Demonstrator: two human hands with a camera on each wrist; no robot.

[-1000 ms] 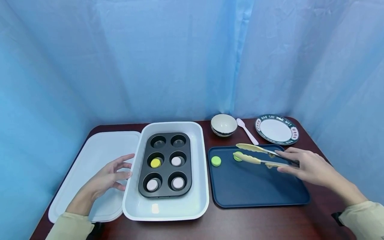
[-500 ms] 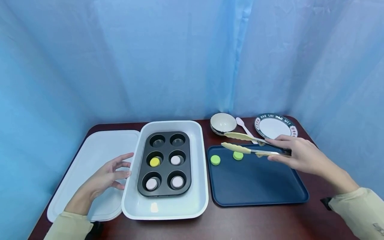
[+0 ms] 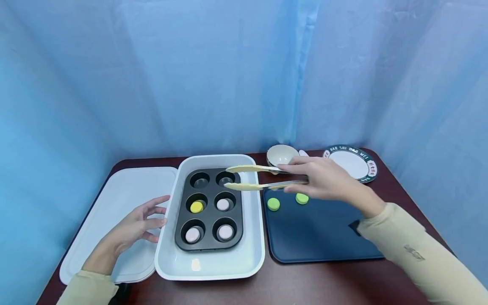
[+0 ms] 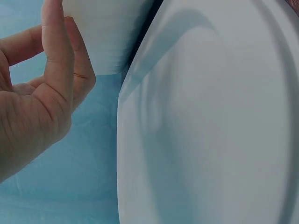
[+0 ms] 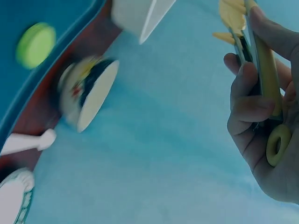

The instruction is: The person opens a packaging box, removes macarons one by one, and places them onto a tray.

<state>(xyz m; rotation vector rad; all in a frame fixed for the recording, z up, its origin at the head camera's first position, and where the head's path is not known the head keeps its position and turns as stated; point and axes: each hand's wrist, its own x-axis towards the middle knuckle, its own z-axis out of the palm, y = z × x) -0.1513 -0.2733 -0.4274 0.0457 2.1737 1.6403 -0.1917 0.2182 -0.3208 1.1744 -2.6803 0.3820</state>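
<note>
Right of the muffin pan [image 3: 209,214], our right hand [image 3: 324,178] stretches leftward, fingers wrapped round the tongs [image 3: 249,186], whose tips part over its far-right cup [image 3: 225,179]. Left of it, our left hand [image 3: 133,226] holds nothing, fingers loosely spread.

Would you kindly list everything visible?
Fabric curtain: 1, blue, behind
Tabletop: 1, maroon, underneath
Flat board: 1, white, left
Rectangular tub: 1, white, centre
Muffin pan: 1, charcoal, in tub
Pan discs: 3, whitish, inside pan
Lone disc: 1, yellow, pan's middle left
Rectangular tray: 1, navy, right
Tray discs: 2, green, on tray
Round bowl: 1, white, behind tray
Spoon: 1, pinkish, beside bowl
Round plate: 1, white, green-rimmed, rear right
Metal tongs: 1, yellow-tipped, tips over pan
Sleeves: 2, beige, forearms
Left grip: 1, beside tub
Right grip: 1, holding tongs
</note>
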